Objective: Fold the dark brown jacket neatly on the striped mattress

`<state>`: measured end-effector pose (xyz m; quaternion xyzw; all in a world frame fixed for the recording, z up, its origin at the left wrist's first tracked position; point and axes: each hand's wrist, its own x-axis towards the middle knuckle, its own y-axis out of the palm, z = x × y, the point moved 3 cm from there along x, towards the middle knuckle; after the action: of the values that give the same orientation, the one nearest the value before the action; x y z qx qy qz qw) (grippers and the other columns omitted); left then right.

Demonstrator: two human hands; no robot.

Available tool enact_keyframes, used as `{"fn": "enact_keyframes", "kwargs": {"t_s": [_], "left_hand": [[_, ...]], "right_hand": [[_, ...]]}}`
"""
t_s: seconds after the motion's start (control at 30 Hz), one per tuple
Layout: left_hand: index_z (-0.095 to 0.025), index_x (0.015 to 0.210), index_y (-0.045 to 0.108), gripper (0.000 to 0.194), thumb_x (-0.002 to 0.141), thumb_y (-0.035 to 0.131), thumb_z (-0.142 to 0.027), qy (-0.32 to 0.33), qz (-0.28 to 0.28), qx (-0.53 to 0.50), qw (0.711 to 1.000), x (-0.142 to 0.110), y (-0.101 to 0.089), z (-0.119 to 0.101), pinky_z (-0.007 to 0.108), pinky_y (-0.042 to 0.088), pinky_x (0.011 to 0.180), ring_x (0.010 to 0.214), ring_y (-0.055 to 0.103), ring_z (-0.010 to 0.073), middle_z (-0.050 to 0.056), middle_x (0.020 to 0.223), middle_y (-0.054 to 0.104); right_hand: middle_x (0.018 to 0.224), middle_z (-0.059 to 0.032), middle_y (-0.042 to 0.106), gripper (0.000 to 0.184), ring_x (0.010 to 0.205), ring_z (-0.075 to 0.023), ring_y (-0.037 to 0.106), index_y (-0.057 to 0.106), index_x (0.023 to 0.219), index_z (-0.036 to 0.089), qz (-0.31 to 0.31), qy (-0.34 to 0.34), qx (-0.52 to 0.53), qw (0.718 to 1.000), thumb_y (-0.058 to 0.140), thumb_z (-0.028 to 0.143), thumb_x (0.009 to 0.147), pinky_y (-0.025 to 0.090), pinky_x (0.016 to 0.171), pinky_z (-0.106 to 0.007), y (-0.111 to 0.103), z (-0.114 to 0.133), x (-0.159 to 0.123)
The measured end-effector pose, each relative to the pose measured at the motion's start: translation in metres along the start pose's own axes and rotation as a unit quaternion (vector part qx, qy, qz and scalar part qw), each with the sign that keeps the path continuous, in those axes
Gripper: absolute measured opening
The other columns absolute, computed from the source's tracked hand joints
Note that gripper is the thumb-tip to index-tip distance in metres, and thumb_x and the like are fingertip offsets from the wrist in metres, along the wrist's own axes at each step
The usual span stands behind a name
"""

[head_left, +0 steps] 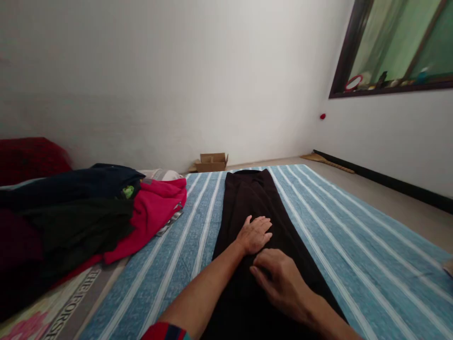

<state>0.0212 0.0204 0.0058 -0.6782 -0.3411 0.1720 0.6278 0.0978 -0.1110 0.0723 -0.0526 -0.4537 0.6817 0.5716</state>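
A long, dark pair of trousers [247, 196] lies stretched out on the blue-and-white striped bed sheet [318, 226], its waistband at the far end. My left hand [255, 234] rests flat on the middle of the cloth, with fingers extended and slightly spread. Just nearer and to the right, my right hand [285, 282] is over the same trousers with its fingers curled inward and the thumb below them. Its fingertips are turned out of sight, so I cannot make out whether cloth is between them. Shadow hides the trousers' near end.
To the left are piled clothes, including a pink garment [155, 208], a dark green one [85, 224] and a navy one [95, 182]. An open cardboard box [212, 163] stands by the back wall. A window [392, 47] is at the upper right.
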Motion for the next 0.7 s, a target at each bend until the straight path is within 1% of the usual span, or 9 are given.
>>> {"fn": "enact_keyframes", "kwargs": {"t_s": [0.07, 0.13, 0.23, 0.33, 0.43, 0.57, 0.7], "left_hand": [[-0.023, 0.128, 0.048, 0.040, 0.092, 0.038, -0.039, 0.000, 0.008, 0.001, 1.000, 0.001, 0.000, 0.000, 0.055, 0.019, 0.108, 0.132, 0.035, 0.0214, 0.007, 0.140, 0.046], [-0.022, 0.128, 0.048, 0.040, 0.092, 0.038, -0.038, -0.001, 0.017, 0.000, 1.000, 0.002, -0.002, -0.001, 0.055, 0.019, 0.108, 0.132, 0.034, 0.0215, 0.007, 0.141, 0.045], [-0.023, 0.128, 0.048, 0.040, 0.092, 0.037, -0.037, 0.001, 0.017, -0.004, 1.000, 0.002, -0.004, -0.002, 0.054, 0.018, 0.108, 0.132, 0.034, 0.0206, 0.006, 0.141, 0.044], [-0.023, 0.128, 0.047, 0.040, 0.092, 0.037, -0.037, 0.003, 0.015, -0.002, 1.000, 0.003, -0.005, -0.003, 0.053, 0.018, 0.109, 0.132, 0.034, 0.0199, 0.006, 0.142, 0.044], [-0.023, 0.128, 0.047, 0.040, 0.092, 0.037, -0.037, 0.001, 0.022, 0.004, 1.000, 0.003, -0.004, -0.003, 0.053, 0.018, 0.108, 0.132, 0.034, 0.0202, 0.006, 0.142, 0.044], [-0.022, 0.128, 0.047, 0.039, 0.093, 0.036, -0.037, 0.004, 0.020, 0.012, 1.000, 0.005, -0.002, -0.003, 0.053, 0.019, 0.108, 0.133, 0.033, 0.0199, 0.006, 0.142, 0.043], [-0.023, 0.128, 0.047, 0.039, 0.093, 0.036, -0.037, 0.008, 0.017, 0.016, 1.000, 0.007, 0.001, -0.002, 0.051, 0.018, 0.109, 0.133, 0.033, 0.0192, 0.006, 0.142, 0.043]], "right_hand": [[0.086, -0.0053, 0.063, 0.012, 0.083, -0.0198, 0.057, 0.060, 0.082, 0.019, -0.006, -0.016, -0.053, 0.998, 0.050, 0.026, 0.086, 0.045, 0.078, -0.034, 0.023, -0.017, -0.014], [0.099, -0.0079, 0.063, 0.011, 0.094, -0.0229, 0.057, 0.059, 0.090, 0.019, -0.017, -0.028, -0.084, 0.996, 0.054, 0.026, 0.084, 0.046, 0.084, -0.037, 0.034, -0.027, -0.027], [0.108, -0.0088, 0.061, 0.013, 0.102, -0.0249, 0.055, 0.059, 0.095, 0.019, -0.019, -0.027, -0.109, 0.993, 0.055, 0.024, 0.083, 0.045, 0.089, -0.040, 0.036, -0.029, -0.035], [0.110, -0.0084, 0.061, 0.013, 0.105, -0.0249, 0.054, 0.058, 0.095, 0.019, -0.007, -0.017, -0.119, 0.993, 0.055, 0.022, 0.083, 0.045, 0.091, -0.041, 0.036, -0.027, -0.035], [0.116, -0.0093, 0.059, 0.019, 0.111, -0.0258, 0.052, 0.058, 0.101, 0.019, -0.001, -0.019, -0.134, 0.991, 0.055, 0.023, 0.082, 0.044, 0.094, -0.042, 0.037, -0.027, -0.034], [0.128, -0.0123, 0.053, 0.034, 0.121, -0.0283, 0.046, 0.055, 0.118, 0.018, 0.027, -0.022, -0.179, 0.983, 0.053, 0.027, 0.086, 0.037, 0.101, -0.048, 0.041, -0.029, -0.037], [0.138, -0.0136, 0.045, 0.043, 0.130, -0.0291, 0.036, 0.048, 0.130, 0.018, 0.069, -0.001, -0.205, 0.976, 0.046, 0.036, 0.091, 0.028, 0.106, -0.052, 0.042, -0.030, -0.039]]}}
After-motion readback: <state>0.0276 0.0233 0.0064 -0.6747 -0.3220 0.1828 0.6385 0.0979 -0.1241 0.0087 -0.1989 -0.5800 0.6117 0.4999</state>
